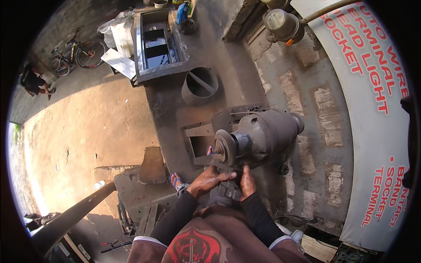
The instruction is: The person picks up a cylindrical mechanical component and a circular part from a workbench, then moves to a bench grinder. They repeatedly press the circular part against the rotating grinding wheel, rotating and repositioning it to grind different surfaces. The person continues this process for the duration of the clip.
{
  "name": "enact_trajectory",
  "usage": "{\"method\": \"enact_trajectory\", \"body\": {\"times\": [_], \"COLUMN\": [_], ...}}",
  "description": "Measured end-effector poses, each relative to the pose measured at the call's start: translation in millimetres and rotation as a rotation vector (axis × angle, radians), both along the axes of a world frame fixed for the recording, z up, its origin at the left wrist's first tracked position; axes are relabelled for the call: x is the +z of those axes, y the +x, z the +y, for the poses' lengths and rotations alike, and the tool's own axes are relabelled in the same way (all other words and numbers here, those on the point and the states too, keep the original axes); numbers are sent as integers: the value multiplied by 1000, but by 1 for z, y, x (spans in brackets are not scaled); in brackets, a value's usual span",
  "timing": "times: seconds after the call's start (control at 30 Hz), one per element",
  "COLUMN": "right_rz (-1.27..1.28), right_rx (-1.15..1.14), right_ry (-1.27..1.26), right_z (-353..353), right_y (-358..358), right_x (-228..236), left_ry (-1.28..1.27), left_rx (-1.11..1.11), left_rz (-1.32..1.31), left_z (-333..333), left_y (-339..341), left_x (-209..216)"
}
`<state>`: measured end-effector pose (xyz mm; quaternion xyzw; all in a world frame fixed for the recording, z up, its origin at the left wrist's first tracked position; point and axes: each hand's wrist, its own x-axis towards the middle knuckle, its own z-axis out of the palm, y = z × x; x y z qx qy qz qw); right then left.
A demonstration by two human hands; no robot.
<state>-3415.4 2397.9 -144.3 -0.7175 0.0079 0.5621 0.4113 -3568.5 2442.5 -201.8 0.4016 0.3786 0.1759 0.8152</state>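
A large dusty grey electric motor (274,131) lies on its side on a metal frame (199,131) just ahead of me. On its left end sits a round pulley-like wheel (222,148). Below that wheel, my left hand (207,180) has its fingers curled and its thumb stretched to the right. My right hand (247,182) is close by, its fingers bent round the other side of a dark metal part (237,174). This part is mostly hidden between the hands, so its kind is unclear. Under the hands is a blocky dark metal piece (226,192).
An open drum (189,90) stands beyond the motor, with a metal-rimmed water trough (139,74) behind it. A thick pipe (72,215) slants at lower left beside a metal bench (131,186). A printed banner (372,131) hangs along the right. A person (36,81) and bicycle (87,55) are far left.
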Motion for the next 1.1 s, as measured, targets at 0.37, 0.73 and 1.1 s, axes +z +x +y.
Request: {"method": "enact_trajectory", "body": {"times": [0.37,0.73,1.1], "right_rz": [-447,-148,183], "right_rx": [406,272,164], "right_ry": [192,536,105], "right_z": [-52,-62,-56], "right_y": [39,38,51], "right_x": [-55,-56,-47], "left_ry": [25,292,-183], "left_rx": [180,190,259], "left_rz": [-61,238,-111], "left_z": [-14,-37,-42], "left_y": [16,-8,-4], "left_x": [28,40,-22]}}
